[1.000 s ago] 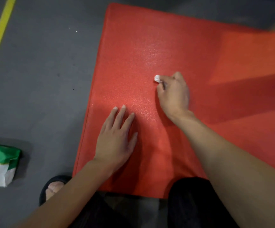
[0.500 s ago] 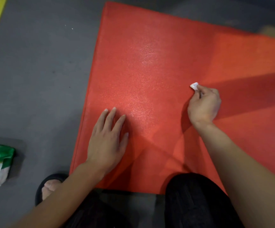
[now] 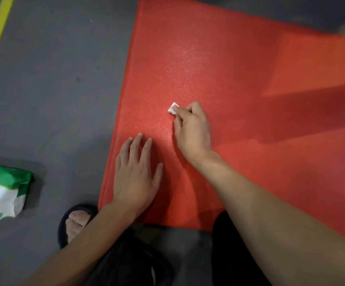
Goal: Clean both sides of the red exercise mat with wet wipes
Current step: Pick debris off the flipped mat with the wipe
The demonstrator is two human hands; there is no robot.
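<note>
— On the grey floor (image 3: 53, 100) lies the red exercise mat (image 3: 239, 89), its near left corner right by the person's knees. Where is the wipe now?

— Back on the left part of the mat. Half a second ago the right hand (image 3: 192, 131) was out toward the middle; now it has swept back, fingers curled and pinching the small wad of wet wipe (image 3: 173, 108) against the surface, just ahead of the left hand (image 3: 136, 176).

— And that left one?

— Flat, fingers straight, pressing the mat down near its left edge. It has not shifted.

— So what does the sweep mean?

— Side-to-side strokes, I judge; a faint sheen shows where the strokes run. This face is only partly done, and the underside is yet to come.

— Room to move?

— Plenty to the right and beyond. Leftward the mat edge is near, then bare floor, with the wipes pack (image 3: 4, 193) well apart and a sandalled foot (image 3: 76, 221) just off the corner.
</note>
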